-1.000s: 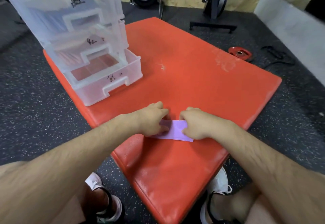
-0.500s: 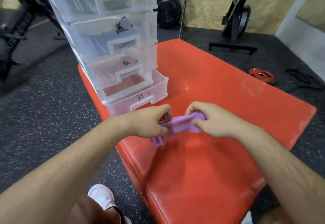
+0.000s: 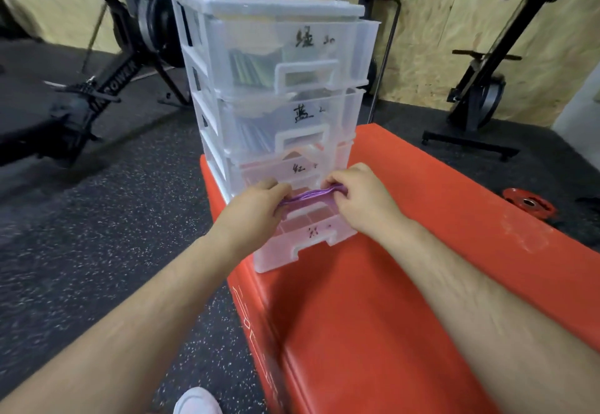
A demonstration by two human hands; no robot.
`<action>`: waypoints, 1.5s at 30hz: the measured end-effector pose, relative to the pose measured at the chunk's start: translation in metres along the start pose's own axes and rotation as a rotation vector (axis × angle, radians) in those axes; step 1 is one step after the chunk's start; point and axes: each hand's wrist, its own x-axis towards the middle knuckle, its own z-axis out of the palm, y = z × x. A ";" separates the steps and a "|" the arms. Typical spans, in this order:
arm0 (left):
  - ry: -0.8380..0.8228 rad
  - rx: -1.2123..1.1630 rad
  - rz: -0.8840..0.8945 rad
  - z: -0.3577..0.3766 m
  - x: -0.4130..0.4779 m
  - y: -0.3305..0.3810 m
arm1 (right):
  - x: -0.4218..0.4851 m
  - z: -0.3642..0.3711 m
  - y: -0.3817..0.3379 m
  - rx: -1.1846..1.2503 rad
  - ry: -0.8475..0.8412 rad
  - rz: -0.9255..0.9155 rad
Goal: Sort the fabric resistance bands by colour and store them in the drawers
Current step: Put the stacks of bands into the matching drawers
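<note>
A folded purple fabric band is stretched between my two hands just above the pulled-out bottom drawer of a clear plastic drawer tower. My left hand pinches the band's left end and my right hand pinches its right end. The drawers above are pushed in. The top one holds green bands, the second one blue bands. Each drawer front carries a handwritten label.
The tower stands at the far left corner of a red mat on speckled black gym flooring. A red weight plate lies on the floor to the right. Black exercise machines stand behind, against a wooden wall. My white shoe shows at the bottom.
Both hands lifted the purple band off the mat and carried it forward and left over the open bottom drawer. The camera view tilted up toward the tower.
</note>
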 end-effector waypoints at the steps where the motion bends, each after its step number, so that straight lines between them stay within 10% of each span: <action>1: -0.020 0.035 0.002 0.003 0.003 -0.002 | 0.005 0.005 0.002 -0.014 -0.015 -0.003; 6: -0.095 0.044 0.025 0.017 0.006 -0.009 | 0.008 0.024 0.016 -0.116 -0.103 0.038; 11: 0.051 0.008 -0.004 -0.007 -0.007 -0.019 | -0.037 0.049 -0.016 0.006 0.173 0.055; 20: 0.078 -0.378 -0.639 -0.005 -0.027 -0.071 | -0.089 0.128 -0.066 0.103 0.108 0.118; 34: -0.029 -0.646 -0.536 0.021 -0.020 -0.085 | -0.019 0.179 -0.075 0.053 -0.018 0.187; 40: 0.226 -0.708 -0.441 0.001 -0.013 -0.073 | -0.033 0.151 -0.081 -0.025 0.389 0.023; 45: 0.329 -0.778 -0.364 -0.008 0.002 -0.063 | -0.008 0.130 -0.098 -0.161 0.298 0.044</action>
